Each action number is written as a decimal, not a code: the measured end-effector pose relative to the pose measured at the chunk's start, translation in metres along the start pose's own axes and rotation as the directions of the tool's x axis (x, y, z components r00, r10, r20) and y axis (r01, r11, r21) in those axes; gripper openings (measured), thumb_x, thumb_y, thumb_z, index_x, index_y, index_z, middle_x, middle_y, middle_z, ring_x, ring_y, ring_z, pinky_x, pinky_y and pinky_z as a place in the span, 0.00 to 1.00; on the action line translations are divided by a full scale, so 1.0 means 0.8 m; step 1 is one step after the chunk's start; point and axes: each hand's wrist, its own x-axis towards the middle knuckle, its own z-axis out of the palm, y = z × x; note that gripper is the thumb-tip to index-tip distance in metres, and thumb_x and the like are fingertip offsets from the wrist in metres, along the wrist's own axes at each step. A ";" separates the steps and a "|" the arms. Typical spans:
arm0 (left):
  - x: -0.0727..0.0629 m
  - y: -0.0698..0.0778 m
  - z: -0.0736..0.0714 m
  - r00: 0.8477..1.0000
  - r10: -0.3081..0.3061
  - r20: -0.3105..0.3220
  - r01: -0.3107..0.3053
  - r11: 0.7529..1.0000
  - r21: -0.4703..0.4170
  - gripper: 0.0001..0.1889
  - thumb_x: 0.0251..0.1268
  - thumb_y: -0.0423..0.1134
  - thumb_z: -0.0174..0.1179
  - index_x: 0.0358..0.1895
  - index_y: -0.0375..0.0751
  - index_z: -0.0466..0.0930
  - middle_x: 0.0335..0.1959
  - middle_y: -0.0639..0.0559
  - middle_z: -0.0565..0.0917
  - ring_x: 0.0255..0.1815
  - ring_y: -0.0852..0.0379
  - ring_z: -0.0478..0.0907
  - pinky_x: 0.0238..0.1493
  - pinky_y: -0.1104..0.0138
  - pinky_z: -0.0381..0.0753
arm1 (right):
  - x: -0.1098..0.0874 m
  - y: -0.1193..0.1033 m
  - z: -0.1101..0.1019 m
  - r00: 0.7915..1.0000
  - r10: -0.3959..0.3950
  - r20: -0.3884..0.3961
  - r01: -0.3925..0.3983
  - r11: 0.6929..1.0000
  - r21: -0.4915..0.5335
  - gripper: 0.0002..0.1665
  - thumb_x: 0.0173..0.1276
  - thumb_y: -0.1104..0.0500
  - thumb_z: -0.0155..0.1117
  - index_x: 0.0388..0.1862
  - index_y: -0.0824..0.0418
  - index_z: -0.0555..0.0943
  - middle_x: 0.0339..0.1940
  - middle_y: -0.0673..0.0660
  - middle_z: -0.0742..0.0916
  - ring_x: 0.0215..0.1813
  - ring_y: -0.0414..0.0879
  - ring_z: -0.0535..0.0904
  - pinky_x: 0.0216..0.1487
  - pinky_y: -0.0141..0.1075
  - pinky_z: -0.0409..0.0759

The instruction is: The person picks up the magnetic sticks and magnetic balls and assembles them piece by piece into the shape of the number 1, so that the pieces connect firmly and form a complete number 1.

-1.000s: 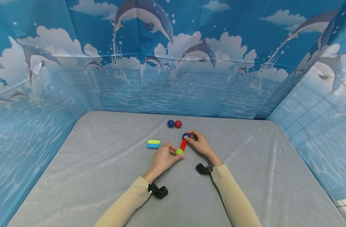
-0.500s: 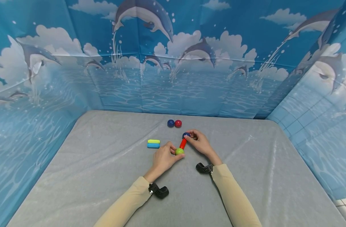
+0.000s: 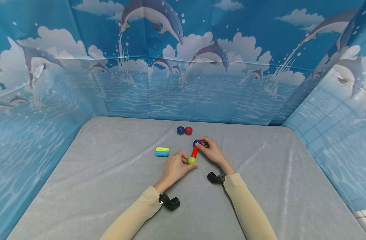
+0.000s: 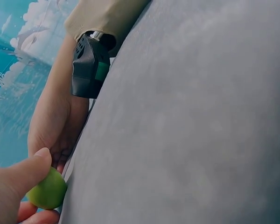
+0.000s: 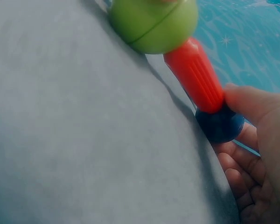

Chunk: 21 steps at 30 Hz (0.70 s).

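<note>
My left hand (image 3: 175, 165) pinches a green ball (image 3: 192, 160) between thumb and fingers, low over the grey cloth. A dark blue ball (image 3: 197, 143) is held by the thumb and fingers of my right hand (image 3: 212, 151). Between the two balls runs a short red rod (image 3: 194, 152). The right wrist view shows the ribbed red rod (image 5: 196, 74) meeting the blue ball (image 5: 219, 124) at one end and the green ball (image 5: 154, 25) at the other. Seen from the left wrist, the green ball (image 4: 47, 189) hides the rod.
A second dark blue ball (image 3: 180, 130) and a red ball (image 3: 188, 130) sit side by side farther back. Left of my hands lie a yellow-green rod (image 3: 162, 149) and a light blue rod (image 3: 162, 154), side by side. A dolphin-print curtain (image 3: 201, 100) rises behind the grey table (image 3: 110, 186).
My left hand has shifted slightly to the right with the green ball, and the red rod's lower end has swung the same way. The right hand stays in place on the blue ball.
</note>
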 end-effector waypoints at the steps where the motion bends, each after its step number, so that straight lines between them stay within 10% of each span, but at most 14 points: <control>1: 0.000 0.000 0.001 1.000 0.000 0.003 0.000 1.000 0.001 0.22 0.45 0.61 0.71 0.30 0.50 0.74 0.23 0.61 0.79 0.20 0.67 0.72 0.20 0.71 0.67 | 0.000 0.000 0.000 1.000 0.002 0.000 -0.002 1.000 0.001 0.21 0.69 0.52 0.62 0.54 0.63 0.78 0.44 0.59 0.82 0.45 0.50 0.76 0.48 0.43 0.73; 21: 0.001 -0.001 0.003 1.000 0.011 0.022 -0.011 0.999 -0.039 0.23 0.42 0.61 0.72 0.30 0.50 0.75 0.23 0.62 0.79 0.21 0.67 0.72 0.21 0.72 0.68 | 0.000 0.003 0.000 0.997 -0.072 -0.017 0.072 0.997 -0.008 0.21 0.68 0.49 0.62 0.53 0.62 0.80 0.43 0.57 0.83 0.42 0.50 0.76 0.45 0.44 0.74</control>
